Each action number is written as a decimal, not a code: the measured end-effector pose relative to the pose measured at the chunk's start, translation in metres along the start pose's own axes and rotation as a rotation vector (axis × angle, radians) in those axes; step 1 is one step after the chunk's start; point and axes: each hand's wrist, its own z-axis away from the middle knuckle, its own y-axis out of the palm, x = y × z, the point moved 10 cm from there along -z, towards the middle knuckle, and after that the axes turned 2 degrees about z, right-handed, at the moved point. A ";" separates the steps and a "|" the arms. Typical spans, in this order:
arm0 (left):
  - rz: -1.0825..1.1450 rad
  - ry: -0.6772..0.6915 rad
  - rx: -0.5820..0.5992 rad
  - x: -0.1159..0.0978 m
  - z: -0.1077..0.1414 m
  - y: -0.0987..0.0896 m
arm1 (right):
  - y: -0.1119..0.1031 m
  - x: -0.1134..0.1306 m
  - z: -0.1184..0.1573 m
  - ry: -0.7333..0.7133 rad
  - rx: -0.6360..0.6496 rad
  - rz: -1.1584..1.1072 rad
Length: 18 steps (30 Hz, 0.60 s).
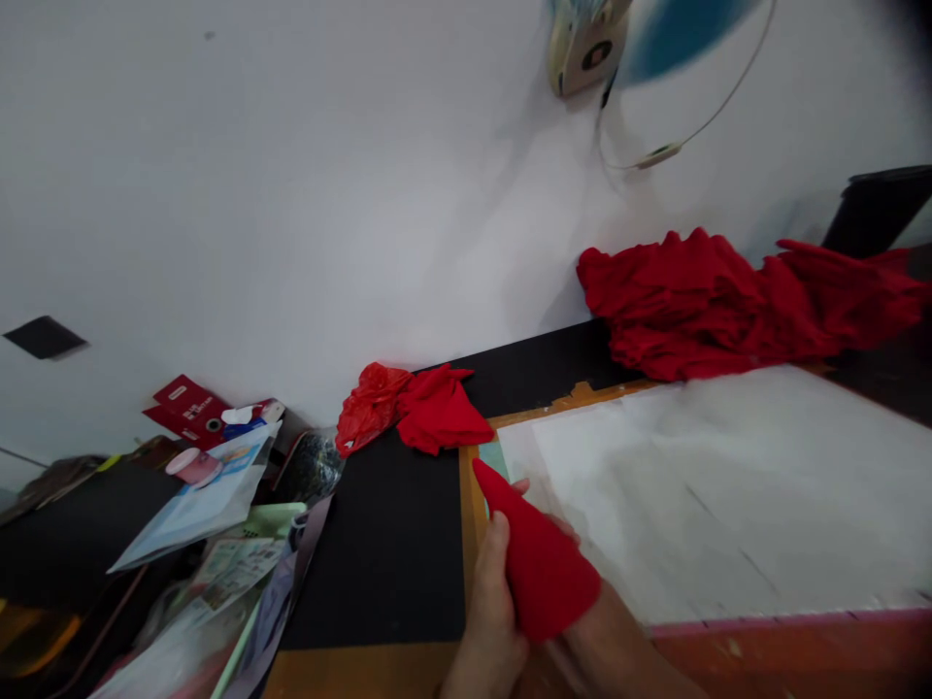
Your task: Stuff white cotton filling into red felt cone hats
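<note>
A pointed piece of red fabric (pixel 545 568) is held up over the front of the table, its tip toward the upper left. My left hand (pixel 493 602) grips its left edge, thumb pressed on the cloth. Behind and to the right of the fabric is my right hand (pixel 601 636), mostly covered by it, with some fingertips showing past the upper edge. A white sheet (pixel 728 505) lies on the table to the right. Beyond the hands, a small red cloth (pixel 444 410) rests beside a red plastic bag (pixel 373 403).
A large heap of red cloth (pixel 706 311) lies at the back right against the wall. At the left are a green basket (pixel 248 621) of papers, a pink jar (pixel 193 467) and a red box (pixel 190 408). A fan (pixel 589 49) hangs on the wall.
</note>
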 end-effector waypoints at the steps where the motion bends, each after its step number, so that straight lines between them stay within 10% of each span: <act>1: 0.016 -0.016 -0.012 0.001 -0.002 -0.001 | -0.001 -0.002 0.003 -0.004 0.008 -0.003; 8: -0.016 0.051 -0.277 -0.011 -0.003 -0.022 | -0.006 -0.008 0.020 -0.054 0.056 -0.006; 18: -0.155 0.101 -0.216 -0.009 0.005 -0.011 | -0.009 -0.001 0.013 -0.062 -0.027 0.028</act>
